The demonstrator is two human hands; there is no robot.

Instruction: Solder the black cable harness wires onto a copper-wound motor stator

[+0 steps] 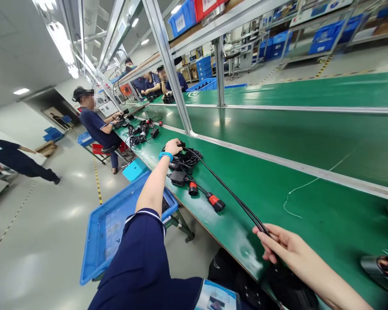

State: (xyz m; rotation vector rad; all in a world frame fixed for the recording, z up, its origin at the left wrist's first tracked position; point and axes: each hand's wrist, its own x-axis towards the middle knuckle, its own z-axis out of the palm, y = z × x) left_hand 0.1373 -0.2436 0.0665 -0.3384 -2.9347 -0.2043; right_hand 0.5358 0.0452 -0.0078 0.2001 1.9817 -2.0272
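Observation:
My left hand (173, 147), with a blue wristband, reaches far forward over a heap of coiled black cables (189, 160). Its fingers are closed on a dark part at the heap, partly hidden from here. Several black cables (228, 188) run stretched from there to my right hand (278, 242), which pinches them as a bundle near the bench's front edge. Beside the coil lie a small black box (178, 178) and two black connectors with red-orange rings, one upright-looking connector (193, 188) and one lying connector (215, 202).
The green bench (245, 172) has a metal rail (278, 161) and an upright post (170, 64). A loose white thread (287, 198) lies at right. A blue bin (97, 241) stands left. More cables (140, 132) lie farther along, by a seated person (97, 118).

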